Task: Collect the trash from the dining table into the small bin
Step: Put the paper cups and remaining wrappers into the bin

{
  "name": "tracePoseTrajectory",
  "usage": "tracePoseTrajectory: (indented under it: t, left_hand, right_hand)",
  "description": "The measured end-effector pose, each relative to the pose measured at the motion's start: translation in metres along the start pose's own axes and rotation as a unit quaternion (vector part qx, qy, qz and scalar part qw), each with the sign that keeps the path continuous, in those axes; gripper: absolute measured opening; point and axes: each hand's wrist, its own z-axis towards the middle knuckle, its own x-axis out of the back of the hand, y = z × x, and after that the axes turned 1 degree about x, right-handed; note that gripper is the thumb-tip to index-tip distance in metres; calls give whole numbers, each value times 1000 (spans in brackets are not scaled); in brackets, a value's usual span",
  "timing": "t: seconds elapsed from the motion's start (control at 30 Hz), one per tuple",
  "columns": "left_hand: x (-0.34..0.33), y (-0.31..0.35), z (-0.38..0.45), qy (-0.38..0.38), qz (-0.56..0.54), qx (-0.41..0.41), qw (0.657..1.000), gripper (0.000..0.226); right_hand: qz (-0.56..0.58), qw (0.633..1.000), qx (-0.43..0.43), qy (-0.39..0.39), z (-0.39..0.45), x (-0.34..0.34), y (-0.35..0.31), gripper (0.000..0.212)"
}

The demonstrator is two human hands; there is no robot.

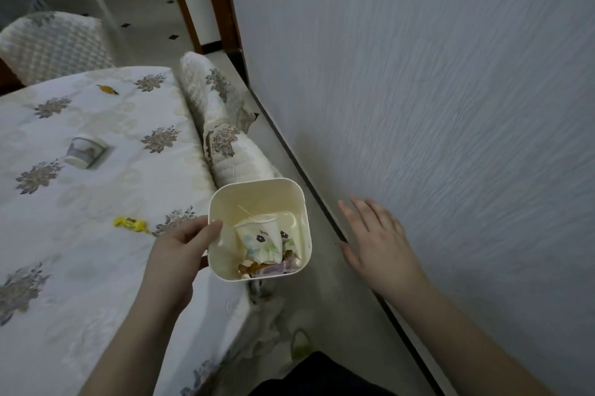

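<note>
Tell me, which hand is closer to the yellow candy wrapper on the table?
Left. The left hand, gripping the small bin, is just right of the yellow wrapper. The right hand hangs open beyond the bin, near the wall.

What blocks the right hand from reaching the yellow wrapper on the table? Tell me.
The bin, gripped by the left hand, hangs at the table edge between the open right hand and the yellow wrapper. The right hand would have to reach over or around it.

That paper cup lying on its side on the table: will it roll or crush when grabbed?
The paper cup lies tipped over on the tablecloth, so a nudge would probably roll it in a curve. It looks thin-walled and empty: likely light, and easily crushed.
</note>
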Motion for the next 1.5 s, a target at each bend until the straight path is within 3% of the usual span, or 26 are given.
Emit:
tracePoseTrajectory:
  t: [0.17,0.6,0.77,0.9,1.03,1.23,1.5]
  left_hand:
    - [-10,16,46,6,-17,-1,1000,25]
    - [-23,60,109,51,-23,19,998,13]
    - [-44,77,117,85,-19,11,996,10]
    - [-63,89,128,134,-19,-2,991,28]
    - [-74,95,128,181,-25,-5,983,31]
    - [-81,87,126,250,-56,5,967,22]
    - [-65,87,138,305,-78,-12,949,37]
  right_hand:
    - [-11,1000,8,-4,43,2,8,68]
    - [-22,999,1,-23,121,-2,48,66]
    - [-11,999,39,-36,165,-6,68,66]
    - [8,996,83,-36,204,-6,84,66]
    - [19,991,128,-33,243,-5,89,67]
    - [41,984,171,-2,301,0,74,66]
    - [22,970,240,7,351,-2,43,67]
